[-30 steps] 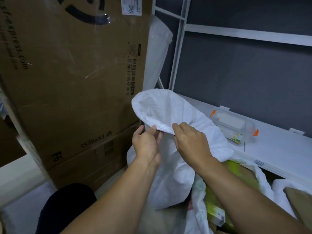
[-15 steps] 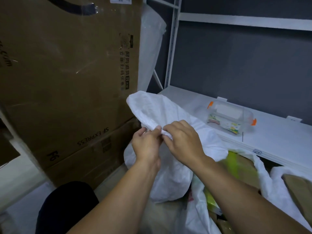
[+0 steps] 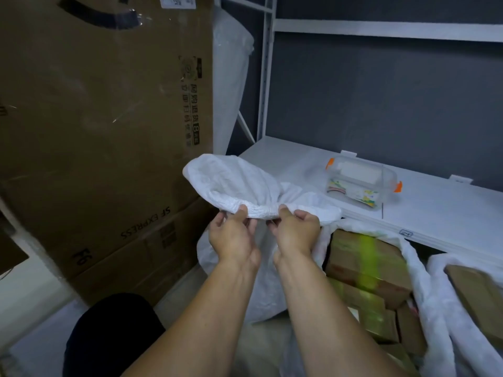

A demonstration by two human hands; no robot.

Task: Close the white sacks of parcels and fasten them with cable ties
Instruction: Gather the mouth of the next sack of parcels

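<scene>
A white woven sack [image 3: 231, 180] stands in front of me with its mouth lifted and bunched. My left hand [image 3: 234, 235] pinches the rolled rim on the left. My right hand [image 3: 296, 229] pinches the same rim a little to the right, so the hem stretches between the two. To the right, a second white sack [image 3: 416, 270] gapes, showing brown cardboard parcels [image 3: 364, 257] with green tape. A third open sack [image 3: 446, 268] with a parcel sits at the far right. I see no cable tie in either hand.
Large brown cardboard boxes [image 3: 103, 126] tower on the left. A white metal shelf [image 3: 441, 210] runs behind the sacks and carries a clear plastic box with orange clips [image 3: 362, 183]. A plastic-wrapped roll [image 3: 231, 77] leans by the shelf post. My dark-clad knee [image 3: 109, 336] is at lower left.
My hands have drawn slightly apart along the sack's rim, stretching the hem between them. The view has shifted, showing more of the open sacks at right.
</scene>
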